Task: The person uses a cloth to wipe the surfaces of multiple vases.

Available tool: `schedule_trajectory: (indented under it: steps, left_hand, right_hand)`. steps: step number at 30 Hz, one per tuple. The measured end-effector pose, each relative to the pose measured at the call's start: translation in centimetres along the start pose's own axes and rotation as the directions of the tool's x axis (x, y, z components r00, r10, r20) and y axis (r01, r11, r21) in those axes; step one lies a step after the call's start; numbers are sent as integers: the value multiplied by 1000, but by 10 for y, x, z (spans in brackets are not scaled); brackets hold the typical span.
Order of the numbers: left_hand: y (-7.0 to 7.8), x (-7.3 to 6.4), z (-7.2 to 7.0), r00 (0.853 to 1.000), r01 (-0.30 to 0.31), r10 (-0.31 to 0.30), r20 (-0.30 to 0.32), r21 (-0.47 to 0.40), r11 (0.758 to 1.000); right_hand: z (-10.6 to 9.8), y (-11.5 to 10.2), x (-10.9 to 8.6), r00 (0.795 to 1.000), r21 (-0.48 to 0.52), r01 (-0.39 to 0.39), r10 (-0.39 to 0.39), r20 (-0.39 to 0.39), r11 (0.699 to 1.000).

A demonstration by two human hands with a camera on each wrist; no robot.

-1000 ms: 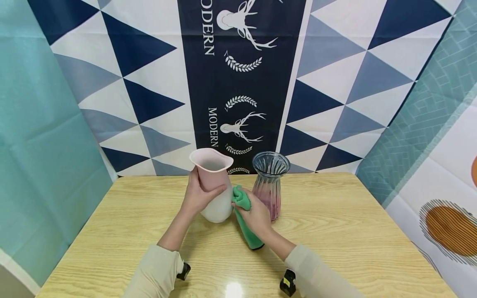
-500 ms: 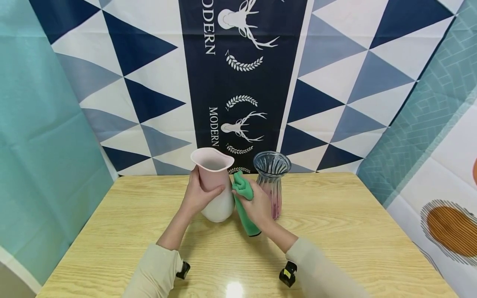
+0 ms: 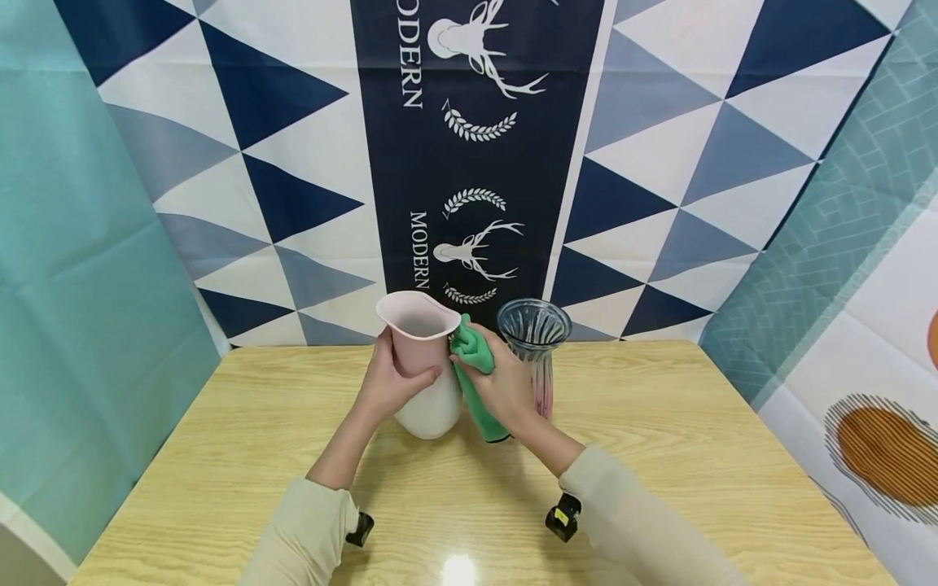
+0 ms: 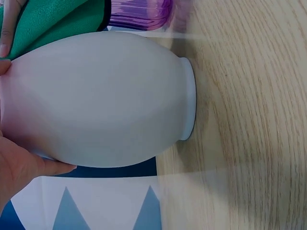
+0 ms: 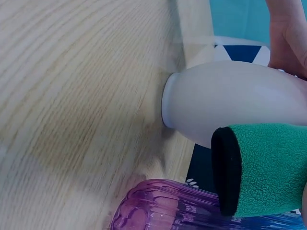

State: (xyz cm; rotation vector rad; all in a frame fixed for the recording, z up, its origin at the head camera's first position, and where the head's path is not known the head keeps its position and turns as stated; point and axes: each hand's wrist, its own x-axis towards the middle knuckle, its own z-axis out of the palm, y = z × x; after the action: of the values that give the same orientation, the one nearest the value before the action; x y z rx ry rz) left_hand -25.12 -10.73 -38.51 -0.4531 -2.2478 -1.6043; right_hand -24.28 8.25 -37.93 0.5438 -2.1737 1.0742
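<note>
A pink-to-white vase [image 3: 428,391] with a wavy rim stands upright on the table. My left hand [image 3: 393,378] grips its upper left side, the thumb across the front. In my right hand [image 3: 506,378] is a bunched green cloth [image 3: 475,350], held against the vase's right side just under the rim. The cloth's dark-edged end hangs down beside the vase; its fleecy face shows in the right wrist view. Right behind that hand stands a ribbed glass vase [image 3: 538,325], blue at the top and pink-purple below, its lower part [image 5: 153,206] partly hidden in the head view.
The light wooden table [image 3: 659,472] carries both vases near its back edge. A patterned cloth backdrop [image 3: 469,163] rises right behind them, with a teal curtain [image 3: 110,285] on the left. Small black devices sit at both wrists.
My right hand has moved the green cloth up along the pink-and-white vase's right side, from mid-body to near the rim. The left hand keeps its grip, and both vases stay in place.
</note>
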Motion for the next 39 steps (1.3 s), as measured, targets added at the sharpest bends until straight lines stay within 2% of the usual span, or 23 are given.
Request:
schedule_trajectory:
  steps: [5, 13, 19, 32, 39]
  left_hand:
    - [-1, 0, 0, 1000, -10, 10, 24, -5, 1000]
    - [1, 0, -1, 1000, -7, 7, 16, 13, 1000]
    - [1, -1, -2, 999, -15, 16, 38, -10, 1000]
    - [1, -2, -1, 1000, -4, 5, 30, -7, 1000]
    - [3, -2, -1, 999, 9, -9, 31, -13, 1000]
  right_hand:
    - [3, -1, 1, 999, -21, 0, 1, 45, 1000]
    - [2, -2, 3, 997, -16, -11, 13, 71, 1000]
    - [2, 0, 2, 996, -4, -17, 18, 93, 1000]
    - [5, 12, -14, 991, 30, -54, 50, 123, 998]
    - [9, 16, -26, 991, 5, -93, 92, 101, 996]
